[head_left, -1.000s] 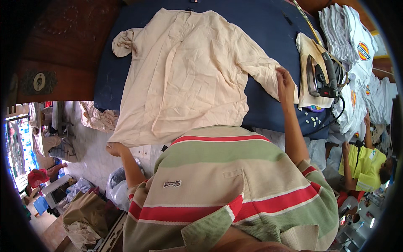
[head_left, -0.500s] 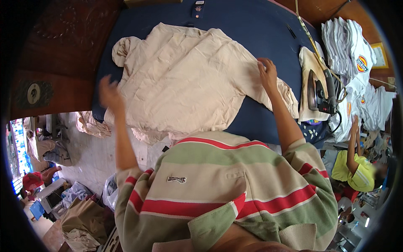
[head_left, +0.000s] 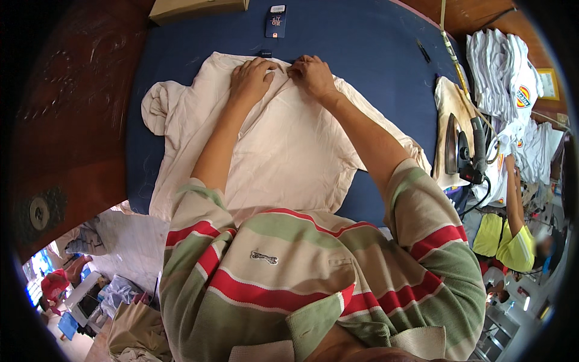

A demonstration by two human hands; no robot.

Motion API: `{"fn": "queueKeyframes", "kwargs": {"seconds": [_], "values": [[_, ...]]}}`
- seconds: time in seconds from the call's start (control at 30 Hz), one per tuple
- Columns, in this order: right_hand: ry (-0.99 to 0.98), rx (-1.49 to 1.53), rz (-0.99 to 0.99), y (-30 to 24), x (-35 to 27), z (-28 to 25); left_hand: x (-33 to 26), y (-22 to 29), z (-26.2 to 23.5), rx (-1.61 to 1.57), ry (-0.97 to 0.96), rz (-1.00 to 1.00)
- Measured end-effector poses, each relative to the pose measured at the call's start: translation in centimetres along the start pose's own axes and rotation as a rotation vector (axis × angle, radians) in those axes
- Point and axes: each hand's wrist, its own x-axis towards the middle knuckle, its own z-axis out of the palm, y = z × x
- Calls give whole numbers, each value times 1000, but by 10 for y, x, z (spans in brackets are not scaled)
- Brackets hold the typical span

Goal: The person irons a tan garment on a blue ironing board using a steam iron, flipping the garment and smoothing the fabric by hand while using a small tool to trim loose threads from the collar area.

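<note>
Left hand (head_left: 252,78) and right hand (head_left: 312,75) now at top of shirt (head_left: 283,151)

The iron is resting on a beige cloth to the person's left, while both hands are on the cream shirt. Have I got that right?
Not quite: the head view shows the iron to the person's right, not the left. It is resting on a beige cloth, and the left hand and right hand are both on the cream shirt.

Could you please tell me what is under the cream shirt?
The cream shirt lies on a dark blue surface, visible past its far edge; anything the fabric covers cannot be seen.
</note>
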Motion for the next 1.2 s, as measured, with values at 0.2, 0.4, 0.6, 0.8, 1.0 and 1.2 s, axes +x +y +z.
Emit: {"fn": "queueKeyframes", "kwargs": {"seconds": [0.2,0.4,0.6,0.8,1.0,1.2], "values": [[-41,896,377,18,0,-4,-3,-5,10,-160,132,93],[-90,525,97,17,4,-5,0,3,7,-23,181,340],[358,-4,150,119,34,-85,-15,-5,-14,-99,124,180],[211,-545,534,376,-26,-193,-39,8,-28,-80,201,31],[54,-479,447,330,-19,-173,-64,29,-10,144,128,-97],[267,-492,287,349,-21,-171,-56,15,-14,-79,69,-80]]}}
